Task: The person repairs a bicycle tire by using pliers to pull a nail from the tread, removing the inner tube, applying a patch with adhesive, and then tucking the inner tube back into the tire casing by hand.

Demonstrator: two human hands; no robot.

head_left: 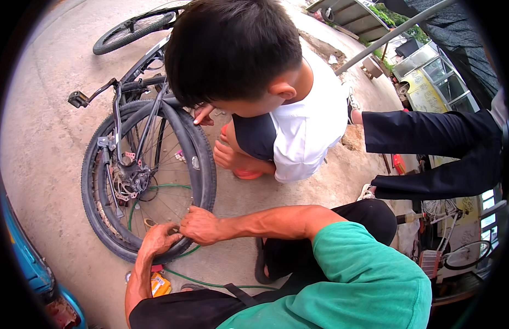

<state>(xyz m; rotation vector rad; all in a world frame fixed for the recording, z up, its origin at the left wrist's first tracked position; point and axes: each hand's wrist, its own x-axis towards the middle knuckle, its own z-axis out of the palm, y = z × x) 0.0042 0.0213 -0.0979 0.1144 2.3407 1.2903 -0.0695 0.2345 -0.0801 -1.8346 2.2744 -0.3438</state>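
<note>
A bicycle rear wheel (90, 181) with a knobbly black tyre stands before me, tilted in view. Along its right side runs a smooth black inner tube (195, 178), partly outside the tyre and bearing a pale patch. At the wheel's lower right, my left hand (157, 239) pinches the tube at the rim. Close beside it my right hand (200, 225) is closed on the tube, with its fingertips partly hidden. A brake disc (125, 189) sits at the hub. Across the wheel, another person's hand (203, 114) touches the tube near the top.
A crouching person in a white shirt (315, 126) is close on the far side. Another person's dark trousers (430, 131) show at right. A pedal (77, 99), a front wheel (131, 34), a green hose (221, 285), a yellow packet (160, 285) and a blue vehicle (26, 257) surround me.
</note>
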